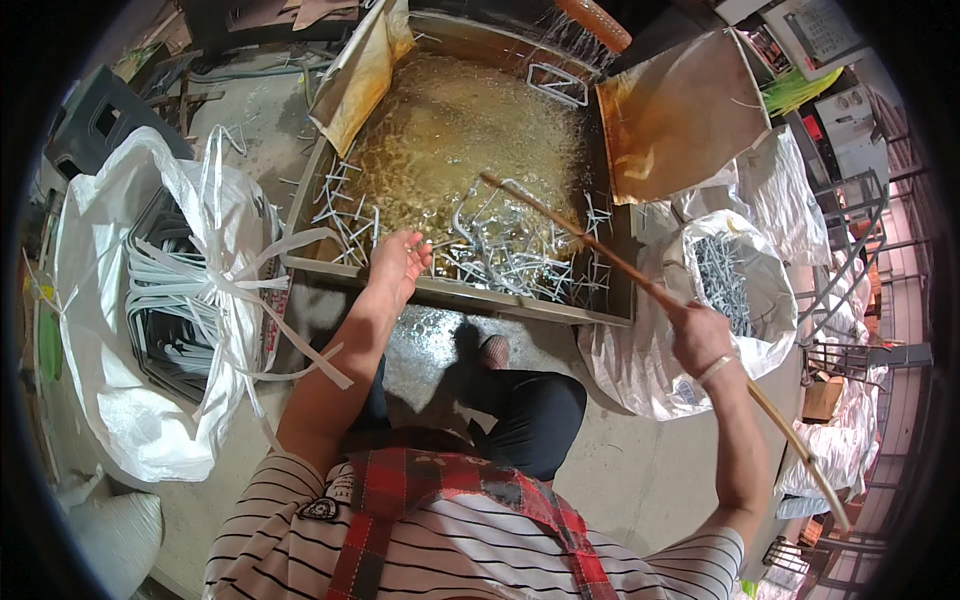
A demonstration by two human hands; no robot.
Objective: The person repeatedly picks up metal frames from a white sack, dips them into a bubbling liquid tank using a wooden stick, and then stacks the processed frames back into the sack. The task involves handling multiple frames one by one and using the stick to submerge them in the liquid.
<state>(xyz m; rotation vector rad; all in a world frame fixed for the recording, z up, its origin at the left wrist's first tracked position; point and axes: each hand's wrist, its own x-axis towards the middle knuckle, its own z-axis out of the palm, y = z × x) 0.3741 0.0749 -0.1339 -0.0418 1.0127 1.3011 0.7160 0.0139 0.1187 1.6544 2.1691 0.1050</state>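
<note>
A long wooden stick (630, 272) is gripped in my right hand (697, 338), which is closed around it. The stick slants across the near part of a metal tank (470, 297), its far tip over the murky, rippling liquid (470, 110). My left hand (403, 258) is above the tank's near rim, fingers curled together. A thin metal rod seems to start at its fingertips, but what they hold cannot be made out. Several bent grey metal pieces (510, 268) lie tangled in the tank beside the left hand and below the stick.
Left of the tank stands a white woven sack (110, 400) with bent metal frames (165, 320). On the right, another sack (660, 375) holds small grey metal pieces (722, 280). Stained sheets (690, 120) rise at the tank's sides. A metal frame (558, 84) sits at its far edge.
</note>
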